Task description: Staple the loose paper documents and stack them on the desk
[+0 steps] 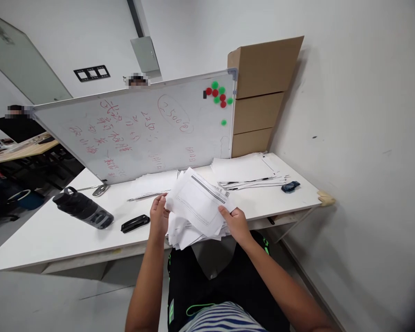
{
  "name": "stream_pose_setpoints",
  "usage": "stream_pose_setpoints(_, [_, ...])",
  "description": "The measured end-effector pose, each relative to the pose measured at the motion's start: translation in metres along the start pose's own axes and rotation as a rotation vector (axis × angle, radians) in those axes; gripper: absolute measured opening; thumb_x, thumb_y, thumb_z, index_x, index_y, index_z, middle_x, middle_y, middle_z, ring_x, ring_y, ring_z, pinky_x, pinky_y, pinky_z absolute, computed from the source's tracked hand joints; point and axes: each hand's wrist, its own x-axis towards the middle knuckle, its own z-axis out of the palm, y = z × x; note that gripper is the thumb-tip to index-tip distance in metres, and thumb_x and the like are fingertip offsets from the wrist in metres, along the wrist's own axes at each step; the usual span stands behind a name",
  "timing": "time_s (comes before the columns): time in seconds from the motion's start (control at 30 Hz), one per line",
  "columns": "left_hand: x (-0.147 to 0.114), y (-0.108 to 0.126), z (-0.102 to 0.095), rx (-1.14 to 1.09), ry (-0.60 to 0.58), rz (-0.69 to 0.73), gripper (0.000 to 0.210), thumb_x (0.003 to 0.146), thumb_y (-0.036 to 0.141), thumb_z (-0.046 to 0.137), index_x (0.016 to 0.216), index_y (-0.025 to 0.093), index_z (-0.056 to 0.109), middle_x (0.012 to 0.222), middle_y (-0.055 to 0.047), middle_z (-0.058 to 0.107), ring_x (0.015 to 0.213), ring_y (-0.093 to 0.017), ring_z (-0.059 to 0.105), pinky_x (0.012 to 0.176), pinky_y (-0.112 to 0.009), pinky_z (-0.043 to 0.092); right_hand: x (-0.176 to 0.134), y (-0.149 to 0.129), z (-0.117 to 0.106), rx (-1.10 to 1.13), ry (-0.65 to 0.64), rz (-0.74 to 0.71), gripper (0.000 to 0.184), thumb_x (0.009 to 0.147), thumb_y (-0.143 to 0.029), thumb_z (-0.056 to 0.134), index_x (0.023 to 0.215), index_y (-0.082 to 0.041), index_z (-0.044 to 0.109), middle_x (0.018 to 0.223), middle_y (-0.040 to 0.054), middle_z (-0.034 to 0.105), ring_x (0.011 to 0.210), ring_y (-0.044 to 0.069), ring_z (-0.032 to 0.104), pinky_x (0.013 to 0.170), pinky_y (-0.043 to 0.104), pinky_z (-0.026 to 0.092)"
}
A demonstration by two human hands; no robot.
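Observation:
Printed paper sheets (pixel 200 200) are held up between my two hands, tilted over the desk's front edge. My left hand (pixel 159 214) is closed on their left edge, thumb towards the paper. At the lower right corner, my right hand (pixel 238 223) pinches the sheets between thumb and fingers. Beneath them lies a loose, uneven pile of papers (pixel 185 235) that juts out past the desk edge. A black stapler (pixel 135 223) lies left of my left hand. How many sheets I hold, I cannot tell.
On the white desk (pixel 72 246) stand a dark bottle (pixel 85 210) and more paper stacks (pixel 244 170). A blue-black object (pixel 290 186) lies at the right. Behind, a whiteboard (pixel 141 133) with magnets stands beside cardboard boxes (pixel 259 106). Two people's heads show beyond it.

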Motion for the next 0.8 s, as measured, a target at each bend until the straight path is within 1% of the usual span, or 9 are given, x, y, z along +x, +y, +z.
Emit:
stream_pose_setpoints(0.07, [0.005,0.01,-0.005,0.057,-0.13,-0.093,0.041,0.071,0.044,0.079,0.103,0.021,0.069,0.09,-0.004,0.069,0.07,-0.012,0.062,0.063,-0.023,0.049,0.003,-0.004,-0.006,-0.012,-0.009,-0.035,0.052,0.079,-0.059,0.068,0.111,-0.018,0.073,0.115,0.0099,0.074,0.112,0.031,0.066,0.093,0.042,0.054])
stream_pose_setpoints(0.13, [0.01,0.018,-0.01,0.145,-0.236,-0.162,0.042,0.069,0.042,0.081,0.102,0.019,0.071,0.088,-0.005,0.07,0.067,-0.013,0.061,0.061,-0.024,0.049,0.008,-0.007,-0.012,-0.062,-0.016,-0.065,0.051,0.08,-0.058,0.068,0.11,-0.017,0.074,0.112,0.0105,0.075,0.108,0.031,0.067,0.089,0.041,0.055])
stream_pose_setpoints(0.27, [0.016,0.029,-0.019,0.302,-0.345,-0.205,0.034,0.064,0.04,0.084,0.088,0.017,0.074,0.086,-0.009,0.071,0.074,-0.018,0.063,0.068,-0.028,0.051,0.017,-0.012,-0.023,-0.176,-0.065,-0.098,0.048,0.081,-0.056,0.068,0.105,-0.015,0.075,0.103,0.0103,0.076,0.096,0.03,0.07,0.081,0.04,0.056])
stream_pose_setpoints(0.37, [0.015,0.031,-0.023,0.388,-0.361,-0.174,0.03,0.067,0.042,0.083,0.081,0.017,0.075,0.081,-0.008,0.071,0.073,-0.018,0.062,0.069,-0.028,0.051,0.019,-0.017,-0.026,-0.182,-0.096,-0.105,0.047,0.081,-0.055,0.068,0.107,-0.016,0.075,0.105,0.0104,0.076,0.097,0.03,0.07,0.08,0.04,0.056])
stream_pose_setpoints(0.5, [0.005,0.028,-0.022,0.403,-0.258,-0.126,0.028,0.064,0.041,0.084,0.077,0.019,0.074,0.076,-0.006,0.07,0.069,-0.017,0.061,0.063,-0.027,0.051,0.019,-0.023,-0.021,-0.107,-0.118,-0.087,0.048,0.081,-0.053,0.068,0.112,-0.016,0.072,0.114,0.011,0.074,0.106,0.03,0.068,0.086,0.041,0.056])
stream_pose_setpoints(0.57, [-0.002,0.026,-0.021,0.388,-0.242,-0.119,0.028,0.062,0.039,0.086,0.078,0.019,0.073,0.077,-0.006,0.071,0.07,-0.018,0.062,0.064,-0.028,0.052,0.02,-0.024,-0.017,-0.063,-0.129,-0.089,0.048,0.081,-0.052,0.068,0.112,-0.017,0.071,0.115,0.0107,0.073,0.106,0.029,0.068,0.089,0.041,0.055])
stream_pose_setpoints(0.73, [-0.013,0.027,-0.022,0.341,-0.352,-0.133,0.038,0.059,0.03,0.089,0.09,0.02,0.07,0.095,-0.009,0.073,0.089,-0.022,0.068,0.08,-0.034,0.055,0.026,-0.02,-0.012,-0.074,-0.158,-0.115,0.044,0.081,-0.053,0.068,0.106,-0.017,0.071,0.106,0.0093,0.075,0.097,0.026,0.069,0.084,0.038,0.055])
stream_pose_setpoints(0.8, [-0.012,0.029,-0.023,0.329,-0.363,-0.122,0.043,0.059,0.028,0.089,0.096,0.019,0.069,0.101,-0.01,0.073,0.096,-0.023,0.068,0.085,-0.035,0.055,0.029,-0.019,-0.011,-0.092,-0.19,-0.126,0.043,0.082,-0.053,0.067,0.106,-0.018,0.07,0.104,0.0085,0.075,0.094,0.025,0.069,0.081,0.036,0.055])
